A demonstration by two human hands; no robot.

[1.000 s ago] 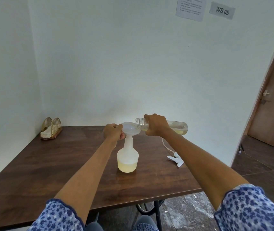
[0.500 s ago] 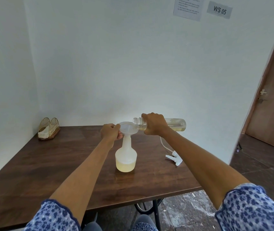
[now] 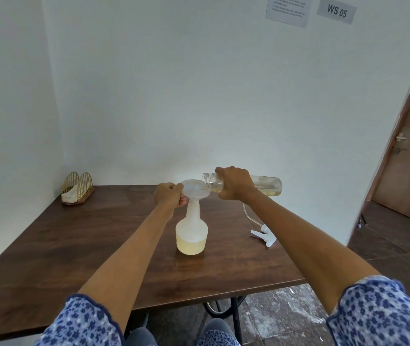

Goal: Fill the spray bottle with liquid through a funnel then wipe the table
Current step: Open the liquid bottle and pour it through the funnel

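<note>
A white spray bottle stands upright mid-table, its lower part holding pale yellow liquid. A translucent funnel sits in its neck. My left hand pinches the funnel's left rim. My right hand grips a clear plastic bottle, tipped almost level, its open mouth over the funnel's right edge; some yellowish liquid lies along its lower side. The spray head with its tube lies on the table to the right.
The dark wooden table sits in a white-walled corner. A gold wire holder with a white cloth stands at the far left. The table's right edge drops to a dark floor; a brown door is beyond.
The hands, funnel and clear bottle hold nearly the same pose. The liquid in the spray bottle looks slightly higher. The camera view has shifted a little.
</note>
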